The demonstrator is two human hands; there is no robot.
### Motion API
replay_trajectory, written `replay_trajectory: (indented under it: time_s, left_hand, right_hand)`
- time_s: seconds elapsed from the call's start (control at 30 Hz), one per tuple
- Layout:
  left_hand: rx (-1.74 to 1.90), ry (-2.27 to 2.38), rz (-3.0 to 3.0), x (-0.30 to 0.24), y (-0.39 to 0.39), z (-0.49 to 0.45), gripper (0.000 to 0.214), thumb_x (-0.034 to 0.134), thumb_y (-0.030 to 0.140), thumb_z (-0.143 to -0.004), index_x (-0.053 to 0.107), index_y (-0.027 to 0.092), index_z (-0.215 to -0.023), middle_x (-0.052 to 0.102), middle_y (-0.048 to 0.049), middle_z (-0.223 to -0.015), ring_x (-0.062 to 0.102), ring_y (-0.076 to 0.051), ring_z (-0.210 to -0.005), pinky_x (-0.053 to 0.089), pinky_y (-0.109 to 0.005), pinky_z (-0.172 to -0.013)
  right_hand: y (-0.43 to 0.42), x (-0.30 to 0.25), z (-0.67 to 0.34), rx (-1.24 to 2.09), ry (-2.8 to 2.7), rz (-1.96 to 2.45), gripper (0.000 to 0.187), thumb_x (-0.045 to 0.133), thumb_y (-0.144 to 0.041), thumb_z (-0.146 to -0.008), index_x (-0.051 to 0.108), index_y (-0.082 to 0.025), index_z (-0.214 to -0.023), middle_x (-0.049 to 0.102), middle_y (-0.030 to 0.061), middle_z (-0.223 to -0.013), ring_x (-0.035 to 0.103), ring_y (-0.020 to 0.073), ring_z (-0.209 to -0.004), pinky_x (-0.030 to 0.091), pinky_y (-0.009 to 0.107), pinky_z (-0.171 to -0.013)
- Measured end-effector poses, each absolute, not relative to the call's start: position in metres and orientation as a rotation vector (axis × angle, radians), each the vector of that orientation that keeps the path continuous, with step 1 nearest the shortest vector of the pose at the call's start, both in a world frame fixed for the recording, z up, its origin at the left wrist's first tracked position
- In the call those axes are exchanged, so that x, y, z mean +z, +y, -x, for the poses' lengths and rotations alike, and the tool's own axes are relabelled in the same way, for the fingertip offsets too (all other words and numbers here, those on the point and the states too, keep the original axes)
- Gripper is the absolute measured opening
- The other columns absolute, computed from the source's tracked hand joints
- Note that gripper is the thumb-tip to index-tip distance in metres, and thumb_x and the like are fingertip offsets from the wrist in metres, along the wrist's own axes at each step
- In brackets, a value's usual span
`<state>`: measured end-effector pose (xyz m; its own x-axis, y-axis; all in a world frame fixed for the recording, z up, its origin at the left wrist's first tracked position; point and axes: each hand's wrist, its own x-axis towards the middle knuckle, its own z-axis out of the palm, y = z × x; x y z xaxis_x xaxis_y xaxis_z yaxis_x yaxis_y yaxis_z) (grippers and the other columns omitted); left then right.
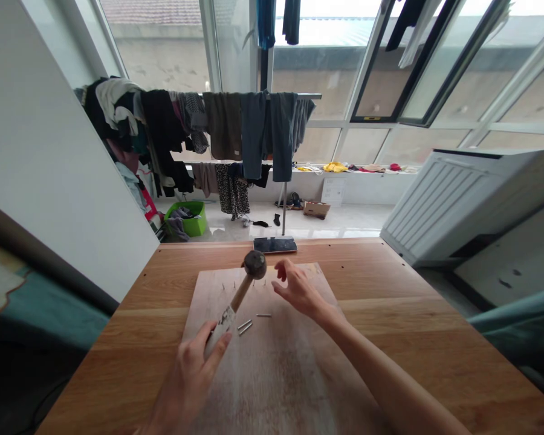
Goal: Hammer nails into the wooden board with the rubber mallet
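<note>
Left hand [191, 368] closed around the wooden handle of a hammer [241, 291], head raised over the far part of a pale wooden board [272, 362]. Right hand [295, 289] open, fingers curled loosely, hovering over the board near small upright nails [263, 283]. Three loose nails [250, 322] lie on the board. Board rests on wooden desk [412, 326]; phone [274, 244] at far edge. Green basket [188, 219] holds clothes; a drying rack [236, 130] stands by the windows.

We have a single view, from a camera worn on the head, looking forward and down across the wooden surface [390, 338] from its near edge. It sits close above the board [281, 362] and both forearms, while its wide field also reaches the drying rack [254, 121] and windows [435, 60] beyond
</note>
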<state>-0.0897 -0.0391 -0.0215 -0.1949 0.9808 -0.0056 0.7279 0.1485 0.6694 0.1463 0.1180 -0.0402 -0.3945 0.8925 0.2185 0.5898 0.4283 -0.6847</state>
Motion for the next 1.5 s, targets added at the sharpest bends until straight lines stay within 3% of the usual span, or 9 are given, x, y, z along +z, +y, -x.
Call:
replay_trajectory:
  time_s: [0.07,0.17,0.33,0.43,0.6,0.8,1.13,1.4,1.5]
  left_hand:
    - [0.789,1.998,-1.607,-0.016,-0.040,0.094,0.051,0.047,0.062,-0.090,0.070,0.020,-0.104,0.074,-0.0060,-0.075,0.074,-0.025,-0.074,0.053,-0.026,-0.060]
    - [0.819,1.995,-1.564,-0.012,-0.041,0.096,0.051,0.046,0.066,-0.089,0.069,0.021,-0.097,0.065,-0.0007,-0.057,0.067,-0.020,-0.053,0.046,-0.023,-0.046]
    - [0.863,1.930,-1.492,-0.017,-0.045,0.100,0.054,0.046,0.070,-0.087,0.066,0.021,-0.097,0.057,0.0042,-0.049,0.052,-0.014,-0.034,0.041,-0.022,-0.038]
    - [0.900,1.916,-1.466,-0.021,-0.047,0.105,0.055,0.049,0.071,-0.086,0.066,0.020,-0.099,0.058,0.0041,-0.051,0.050,-0.013,-0.033,0.039,-0.021,-0.036]
    - [0.907,1.945,-1.440,-0.025,-0.048,0.108,0.060,0.047,0.073,-0.085,0.067,0.019,-0.100,0.054,0.0044,-0.046,0.050,-0.015,-0.033,0.040,-0.022,-0.035]
    - [0.874,1.957,-1.485,-0.021,-0.051,0.109,0.056,0.048,0.070,-0.086,0.068,0.020,-0.101,0.053,0.0048,-0.043,0.050,-0.015,-0.031,0.040,-0.021,-0.036]
    - [0.902,1.952,-1.482,-0.024,-0.053,0.114,0.056,0.047,0.071,-0.086,0.070,0.021,-0.098,0.052,0.0040,-0.039,0.056,-0.018,-0.035,0.043,-0.023,-0.039]
    - [0.862,1.994,-1.492,-0.021,-0.054,0.113,0.055,0.048,0.069,-0.086,0.071,0.020,-0.099,0.053,0.0035,-0.041,0.060,-0.020,-0.040,0.043,-0.023,-0.039]
    - [0.859,2.016,-1.503,-0.023,-0.053,0.113,0.055,0.048,0.069,-0.085,0.071,0.021,-0.099,0.051,0.0041,-0.040,0.056,-0.018,-0.036,0.042,-0.023,-0.038]
  right_hand:
    - [0.105,-0.028,-0.149,0.672,-2.275,1.174,0.016,0.059,-0.016,-0.082,0.054,-0.019,-0.098,0.063,0.0045,-0.092,0.059,0.0191,-0.085,0.045,0.031,-0.079]
    - [0.087,-0.016,-0.143,0.633,-2.607,1.019,0.021,0.059,-0.010,-0.077,0.058,-0.018,-0.097,0.067,0.0080,-0.097,0.061,0.0201,-0.089,0.044,0.029,-0.076]
    - [0.089,-0.011,-0.140,0.521,-2.800,1.167,0.026,0.059,-0.006,-0.074,0.064,-0.016,-0.098,0.070,0.0091,-0.085,0.063,0.0200,-0.075,0.039,0.028,-0.063]
    - [0.100,-0.008,-0.153,0.569,-2.729,1.188,0.023,0.060,-0.007,-0.075,0.064,-0.017,-0.095,0.069,0.0066,-0.084,0.060,0.0185,-0.072,0.039,0.027,-0.063]
    - [0.094,-0.007,-0.149,0.656,-2.682,0.881,0.024,0.064,-0.012,-0.080,0.061,-0.018,-0.102,0.066,0.0083,-0.105,0.061,0.0187,-0.092,0.046,0.027,-0.079]
    - [0.091,-0.011,-0.123,0.377,-2.964,0.896,0.022,0.057,-0.002,-0.073,0.065,-0.016,-0.088,0.068,0.0079,-0.078,0.062,0.0208,-0.075,0.040,0.029,-0.066]
    - [0.137,-0.020,-0.165,0.539,-2.576,1.220,0.023,0.058,-0.006,-0.074,0.060,-0.019,-0.092,0.067,0.0002,-0.077,0.055,0.0137,-0.067,0.035,0.023,-0.061]
    - [0.132,-0.017,-0.157,0.470,-2.561,1.212,0.025,0.055,0.001,-0.073,0.062,-0.019,-0.087,0.068,0.0047,-0.082,0.057,0.0157,-0.072,0.035,0.025,-0.065]
    - [0.131,-0.017,-0.154,0.470,-2.548,1.209,0.027,0.056,0.000,-0.075,0.064,-0.019,-0.094,0.069,0.0048,-0.083,0.059,0.0158,-0.072,0.036,0.025,-0.065]
